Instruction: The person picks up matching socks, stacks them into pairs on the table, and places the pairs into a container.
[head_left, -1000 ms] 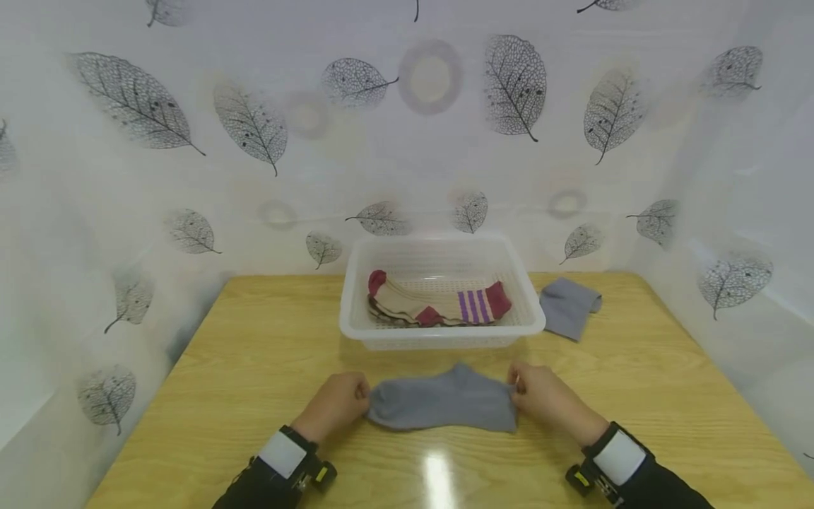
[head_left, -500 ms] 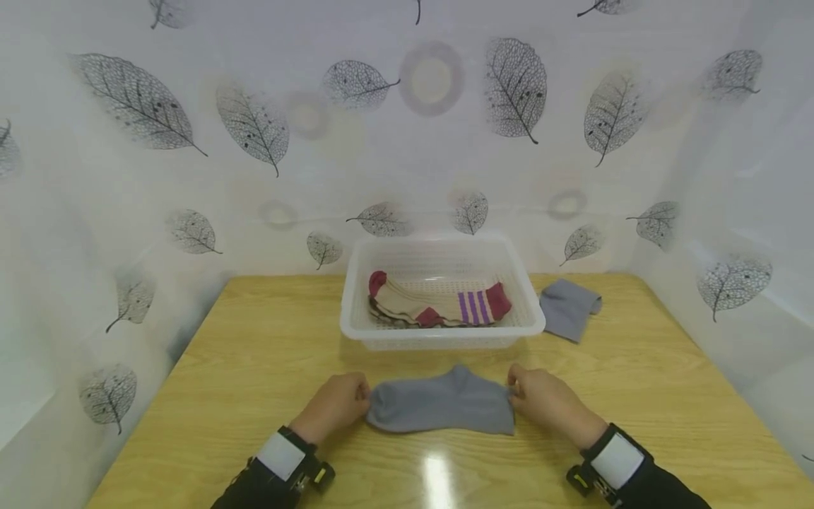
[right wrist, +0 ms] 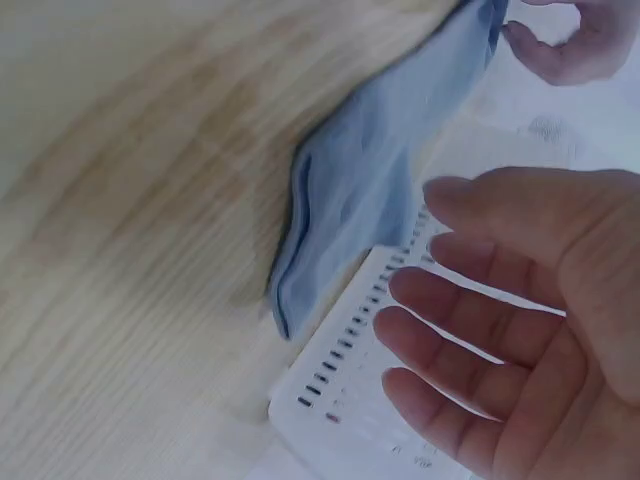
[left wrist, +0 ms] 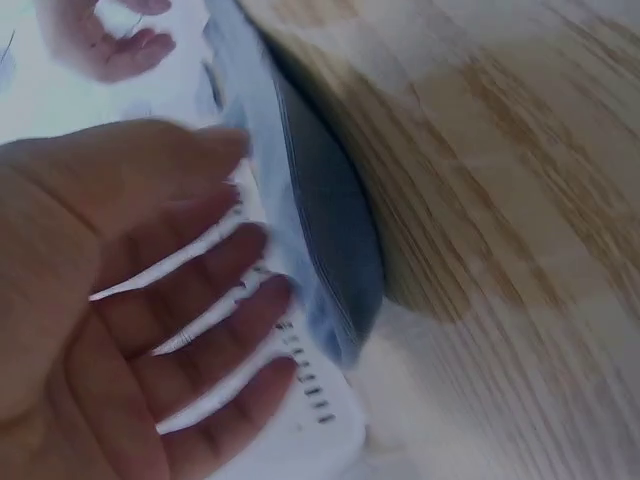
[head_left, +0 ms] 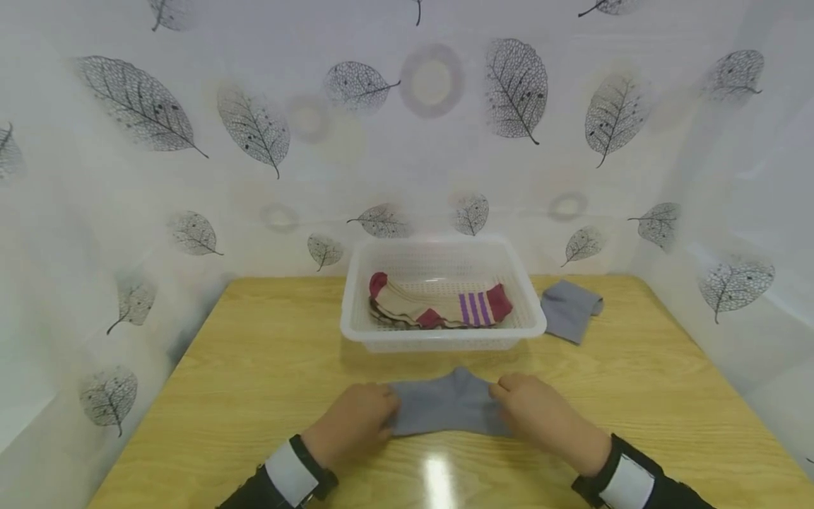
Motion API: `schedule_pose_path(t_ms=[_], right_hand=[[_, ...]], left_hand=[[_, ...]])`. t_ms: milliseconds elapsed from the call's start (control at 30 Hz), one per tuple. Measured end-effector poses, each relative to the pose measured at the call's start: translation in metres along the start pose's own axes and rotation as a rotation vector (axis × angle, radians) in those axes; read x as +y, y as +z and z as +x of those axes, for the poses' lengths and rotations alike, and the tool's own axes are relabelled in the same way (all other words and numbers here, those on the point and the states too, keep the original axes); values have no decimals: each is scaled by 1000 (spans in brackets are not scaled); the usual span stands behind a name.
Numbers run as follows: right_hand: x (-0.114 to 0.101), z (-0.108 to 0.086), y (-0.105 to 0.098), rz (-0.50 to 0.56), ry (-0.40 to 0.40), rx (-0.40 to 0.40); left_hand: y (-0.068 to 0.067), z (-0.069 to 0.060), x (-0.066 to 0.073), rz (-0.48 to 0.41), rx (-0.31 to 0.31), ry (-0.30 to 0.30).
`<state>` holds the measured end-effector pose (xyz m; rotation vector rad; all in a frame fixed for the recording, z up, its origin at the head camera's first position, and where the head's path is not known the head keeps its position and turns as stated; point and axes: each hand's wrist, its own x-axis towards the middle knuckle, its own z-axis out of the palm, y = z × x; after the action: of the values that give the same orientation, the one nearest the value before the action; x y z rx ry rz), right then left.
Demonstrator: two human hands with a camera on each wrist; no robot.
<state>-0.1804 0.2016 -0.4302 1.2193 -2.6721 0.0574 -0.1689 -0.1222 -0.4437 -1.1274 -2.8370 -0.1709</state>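
A grey sock (head_left: 445, 404) lies stretched out sideways on the table, its heel pointing toward the basket. My left hand (head_left: 356, 418) is at its left end and covers the toe in the head view. At the opposite end, the cuff is partly hidden behind my right hand (head_left: 543, 417). The left wrist view has the left hand (left wrist: 120, 290) with loosely bent, spread fingers beside the sock (left wrist: 335, 210). Likewise, in the right wrist view the right hand (right wrist: 530, 320) has parted fingers near the sock (right wrist: 370, 150), and none is curled round the fabric.
Behind the sock stands a white plastic basket (head_left: 445, 335) with beige, red and purple-striped socks (head_left: 439, 305) inside. Another grey sock (head_left: 568, 311), folded over at one corner, lies right of the basket on the wooden table (head_left: 267, 339). A leaf-patterned curtain (head_left: 381, 170) surrounds the table.
Both hands have released their pinch on the sock's ends and moved inward over it, the left to the right and the right slightly left. The sock has stayed nearly in place.
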Motion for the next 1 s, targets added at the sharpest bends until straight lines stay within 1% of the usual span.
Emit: schedule_pose_path(t_ms=[33,100,200,267,400,467,533,633,700,767,867,933,1000], right_hand=[[-1,-1,2,-13,-22,-8],[-4,-2,5,-42,-53,-21],[-9,-5,9,-61,-82,-44],[-12,-6,11,-72,-86,-65],[-16,-6,14,-74,-59,-130],[-18,-6,14,-69,-46,-151],[-18,-6,15,-73,-49,-147],[-18,-6,16,-70,-52,-124],[-17,-7,16,-69,-37,-101],[-14,-7,13,-53,-5,-96],[-10,-8,6,-8,67,-78],[-8,-8,0,70,128,-68],[-6,-10,-8,168,189,-47]], left_hand=[[0,0,2,31,-8,19],[0,-2,4,79,-10,32],[1,-4,6,105,-5,37],[1,-5,7,117,4,41],[4,-5,8,128,5,44],[6,-4,8,128,-5,43],[6,-3,8,118,-33,34],[7,-4,8,97,-52,31],[4,-4,7,50,-69,15],[0,-4,6,-22,-83,-17],[-9,-5,3,-164,-99,-86],[-15,-6,1,-244,-70,-121],[-21,-8,-1,-314,-13,-140]])
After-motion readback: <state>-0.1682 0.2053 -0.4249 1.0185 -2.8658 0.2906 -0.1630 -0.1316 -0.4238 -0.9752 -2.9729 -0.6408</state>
